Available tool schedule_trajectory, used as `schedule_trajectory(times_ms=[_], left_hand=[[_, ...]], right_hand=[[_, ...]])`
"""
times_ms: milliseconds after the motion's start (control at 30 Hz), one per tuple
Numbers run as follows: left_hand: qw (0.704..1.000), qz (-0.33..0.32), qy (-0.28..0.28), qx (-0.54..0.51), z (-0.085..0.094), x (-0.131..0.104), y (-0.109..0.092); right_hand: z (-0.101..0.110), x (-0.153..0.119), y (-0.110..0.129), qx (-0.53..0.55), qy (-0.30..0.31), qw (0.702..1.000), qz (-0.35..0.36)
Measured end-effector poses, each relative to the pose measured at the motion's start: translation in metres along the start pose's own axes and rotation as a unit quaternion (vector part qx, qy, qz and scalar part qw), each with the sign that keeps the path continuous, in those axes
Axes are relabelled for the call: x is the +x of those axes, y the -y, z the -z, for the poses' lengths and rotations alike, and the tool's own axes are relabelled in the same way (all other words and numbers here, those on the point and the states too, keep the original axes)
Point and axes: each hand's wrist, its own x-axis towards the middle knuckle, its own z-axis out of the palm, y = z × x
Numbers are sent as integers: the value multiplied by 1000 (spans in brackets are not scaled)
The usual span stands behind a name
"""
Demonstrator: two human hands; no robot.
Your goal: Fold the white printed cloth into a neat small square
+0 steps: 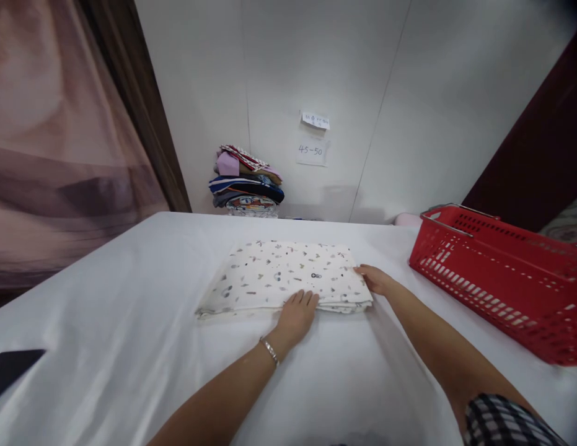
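A white folded cloth [274, 275] printed with small leaves, rainbows and other figures lies flat in several layers on the white-covered table [144, 347]. My left hand [297, 316], with a silver bracelet at the wrist, rests on the cloth's near edge; its fingers lie flat on top and the thumb is hidden. At the cloth's right edge is my right hand [372, 279], its fingertips over the edge and the remaining fingers curled against the side layers. A black-and-white checked sleeve shows on the right arm.
A red plastic basket [493, 279] with metal handles stands on the right. Behind the table's far edge rises a stack of folded fabrics [246, 183]. A paper sign [312, 150] reading "45-50" hangs on the wall. A dark flat object [12, 368] lies at the left.
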Motion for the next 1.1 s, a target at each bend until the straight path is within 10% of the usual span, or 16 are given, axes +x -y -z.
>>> schedule_trajectory(times_ms=[467, 1100], left_hand=[[998, -29, -11, -51, 14, 3, -11], [994, -30, 44, -97, 9, 54, -78]], right_hand=[[-3, -80, -33, 73, 11, 994, -83], [2, -92, -27, 117, 5, 992, -43]])
